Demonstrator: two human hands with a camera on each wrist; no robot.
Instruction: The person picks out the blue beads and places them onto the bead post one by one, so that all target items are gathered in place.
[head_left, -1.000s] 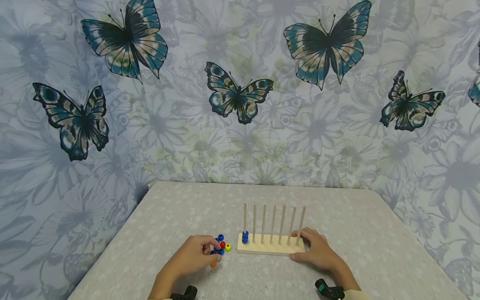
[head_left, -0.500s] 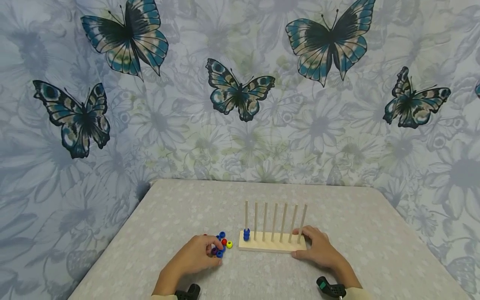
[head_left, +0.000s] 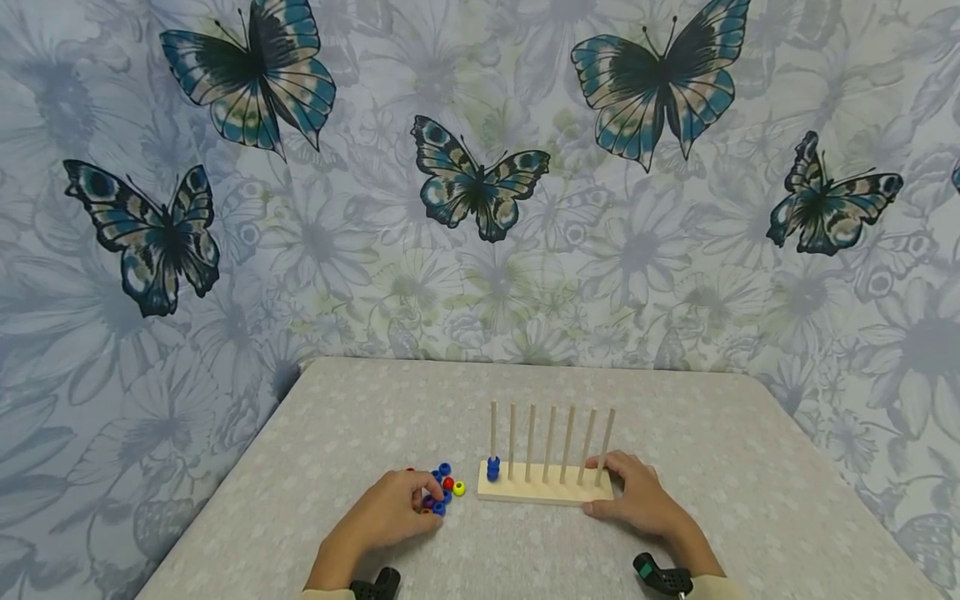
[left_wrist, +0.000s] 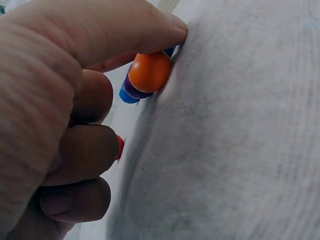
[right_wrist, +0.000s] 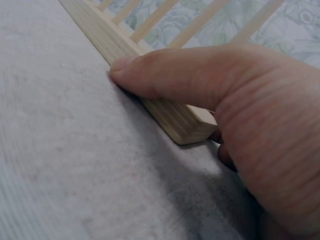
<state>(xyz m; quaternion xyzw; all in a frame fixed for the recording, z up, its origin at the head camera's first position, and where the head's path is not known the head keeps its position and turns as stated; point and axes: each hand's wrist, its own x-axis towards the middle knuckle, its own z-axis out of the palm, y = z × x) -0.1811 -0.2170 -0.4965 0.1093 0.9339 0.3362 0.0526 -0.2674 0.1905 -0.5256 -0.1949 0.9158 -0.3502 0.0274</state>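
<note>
Head view: the right hand (head_left: 637, 504) grips the peg rack (head_left: 536, 492) end-edge between thumb and fingers; beads (head_left: 447, 497) lie by the bent left hand's (head_left: 384, 507) fingertips, any pinch impossible to tell, a narrow gap before the rack.

"What differs at the bare left hand (head_left: 386, 506)?"
"From the head, its thumb (left_wrist: 130, 30) now hides most of the glossy round orange bead (left_wrist: 151, 73), plainly visible a second ago."
"Anything else?"
"A small red bead (head_left: 410, 471) now peeks past the knuckles."

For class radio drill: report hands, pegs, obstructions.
Left hand at loose beads, grip unclear. Right hand gripping base, right end. Blue beads on leftmost peg, other pegs bare. Left hand hides some beads.
</note>
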